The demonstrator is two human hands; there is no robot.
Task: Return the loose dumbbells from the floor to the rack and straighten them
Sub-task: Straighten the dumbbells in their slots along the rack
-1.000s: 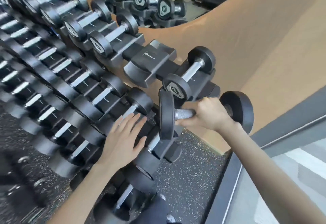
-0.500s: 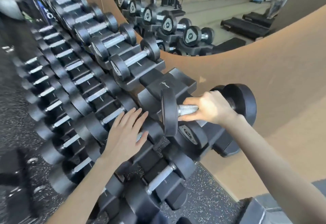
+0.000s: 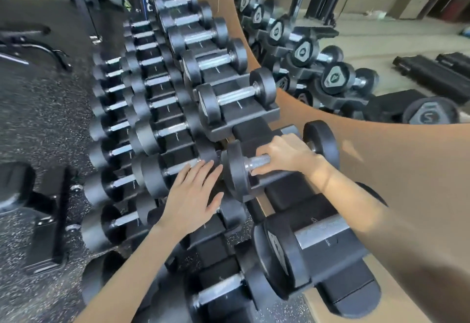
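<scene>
Left hand (image 3: 191, 195) flat; right hand (image 3: 286, 155) curled.

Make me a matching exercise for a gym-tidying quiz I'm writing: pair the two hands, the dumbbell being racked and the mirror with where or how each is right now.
Things:
1. left hand
2. right hand
3. gripped dumbbell
4. mirror

Places or states:
A. curled round a steel handle
B. behind the rack, reflecting it
C. laid flat, fingers straight, on a middle-row dumbbell
D. held at the top row

Pairs: 1-C; 2-A; 3-D; 4-B
</scene>
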